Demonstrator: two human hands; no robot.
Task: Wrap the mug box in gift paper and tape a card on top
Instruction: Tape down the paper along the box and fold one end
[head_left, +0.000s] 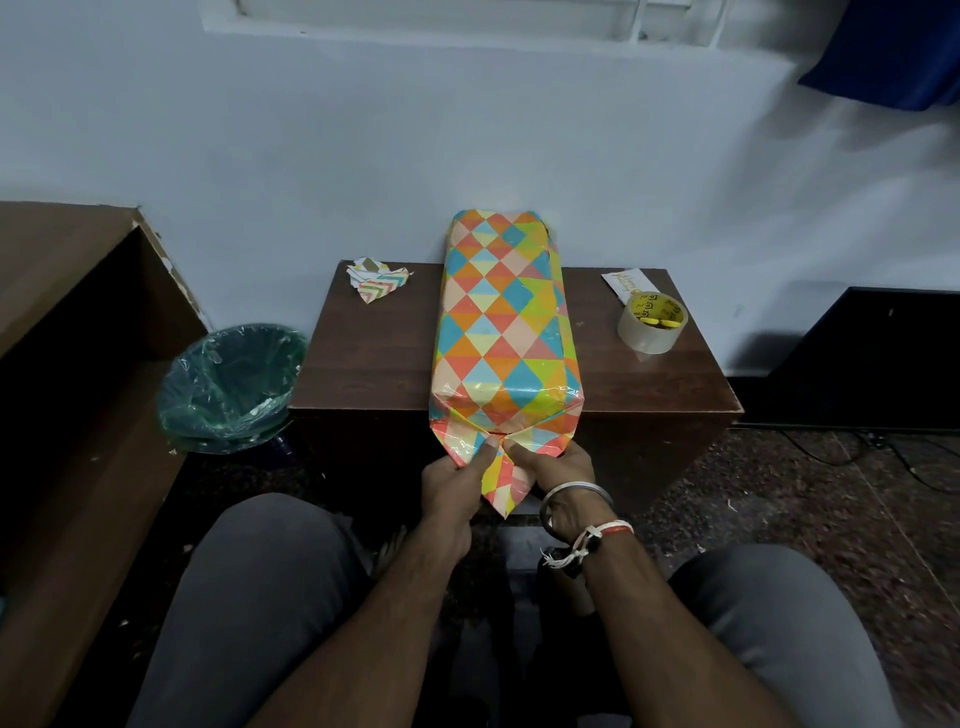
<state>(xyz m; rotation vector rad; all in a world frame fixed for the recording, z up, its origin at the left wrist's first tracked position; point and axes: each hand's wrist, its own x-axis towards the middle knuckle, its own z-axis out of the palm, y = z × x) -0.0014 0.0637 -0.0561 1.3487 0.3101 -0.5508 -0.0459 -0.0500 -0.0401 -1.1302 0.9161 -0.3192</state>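
Mug box (501, 312) end pinched, both grips (451, 480) (558, 470).

Two hands: left hand (451, 486) and right hand (560, 474); beyond them one box (501, 317); rightward one tape roll (652, 325), one card (623, 283); leftward one scrap (376, 283), one bin (234, 384).

a bin (234, 384) lined with green plastic stands on the floor just left of the dark wooden table (363, 364). a crumpled chevron-patterned paper scrap (379, 283) lies at its far left corner, and a blue cloth (893, 57) hangs at the upper right.
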